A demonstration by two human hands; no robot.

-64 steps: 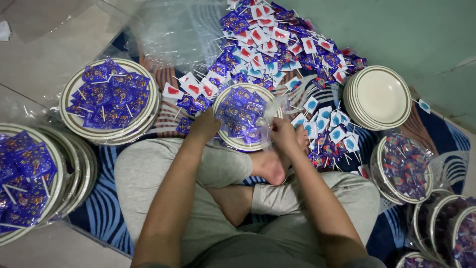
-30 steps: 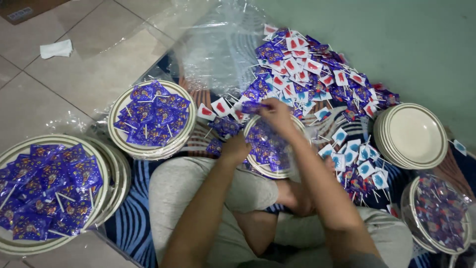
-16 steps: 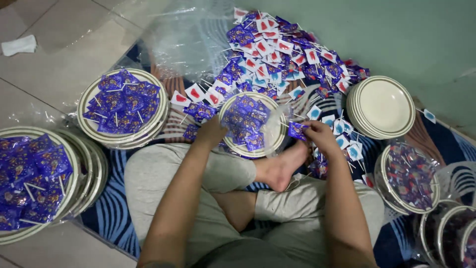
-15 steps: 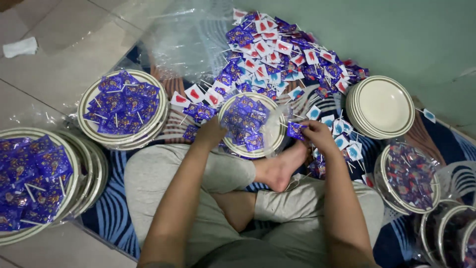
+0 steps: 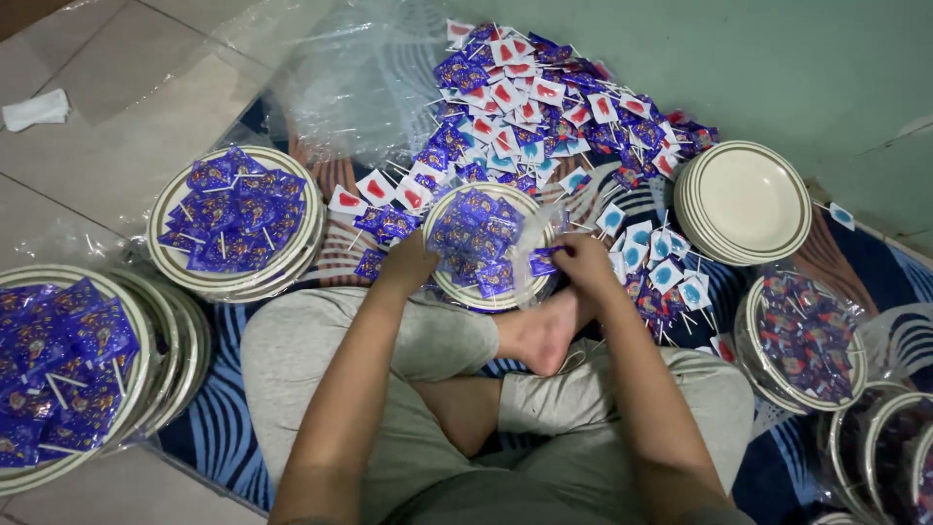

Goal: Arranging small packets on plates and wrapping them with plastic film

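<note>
Straight ahead of the crossed legs, on the blue wave-patterned rug point(image 5: 209, 428), sits the cream round plate with a striped rim point(image 5: 474, 303). It is heaped with purple-wrapped lollipops and lies just beyond the bare foot point(image 5: 539, 331).

I read the step in hand as topping up and dressing this plate. The left hand point(image 5: 408, 262) clasps the near-left edge, fingers curled over the rim, and steadies the plate. The right hand point(image 5: 583, 264) is closed in a pinch on a single purple-wrapped lollipop point(image 5: 542, 262) at the plate's right edge. A crinkled sheet of clear plastic film point(image 5: 546, 222) stands up along that same side. I cannot tell whether the fingertips have caught the film as well.

Any next move, as I judge it, calls for a light touch. The left hand needs to hold the plate flat so the heap does not slide. The right needs to place the sweet onto the pile without dragging the film across it.

Both forearms reach forward over the knees and converge on the plate, with the elbows tucked in. The left wrist is bent down onto the rim, and the right wrist is turned inward, knuckles up.

Beyond the plate lies a loose heap of purple, red-and-white and blue-and-white lollipops point(image 5: 544, 107). To the right is a stack of empty cream plates point(image 5: 743, 199). At left stands a filled plate of purple sweets point(image 5: 170, 258).
</note>
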